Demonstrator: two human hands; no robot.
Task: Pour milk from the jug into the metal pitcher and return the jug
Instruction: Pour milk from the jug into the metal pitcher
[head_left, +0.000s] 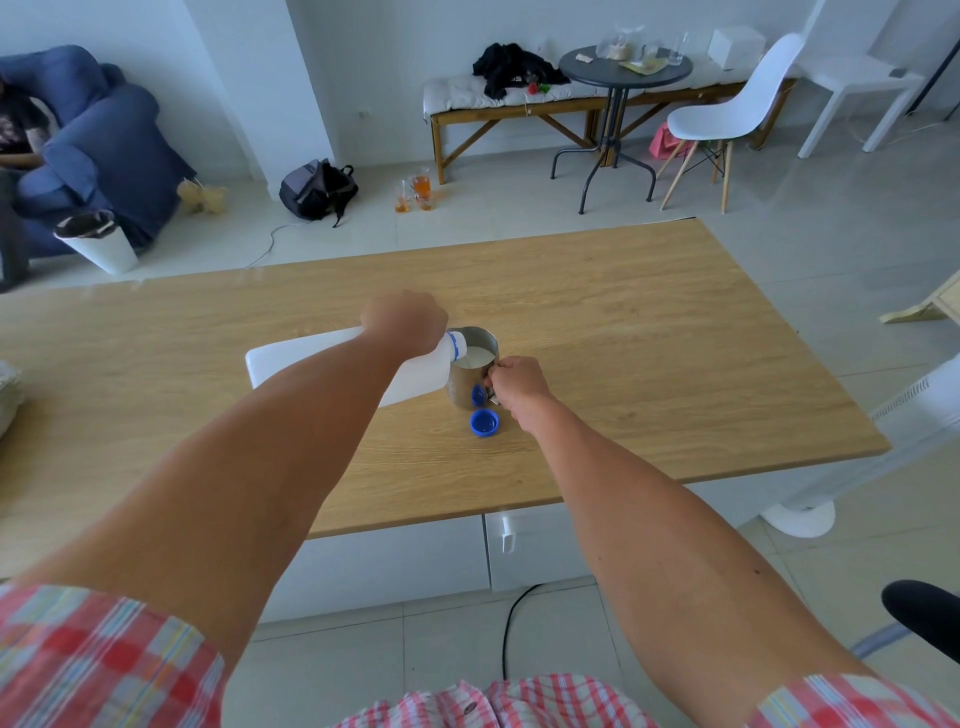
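Now L hand (405, 322) curled round tilted jug (311, 364); R hand (517, 382) grips pitcher (470, 371) handle.

White walls, tiled floor (519, 228); blue armchair (104, 140), wooden bench (519, 111).

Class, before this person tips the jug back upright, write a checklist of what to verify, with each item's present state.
1. Left hand grips the jug near its neck: ok.
2. Jug mouth sits over the metal pitcher: ok.
3. Right hand holds the pitcher's handle, steadying it: ok.
4. Milk level below the pitcher rim: ok, milk shows inside with wall above it.
5. Blue cap lies within reach on the table, near the pitcher: ok.
6. Milk left in the jug: cannot tell.
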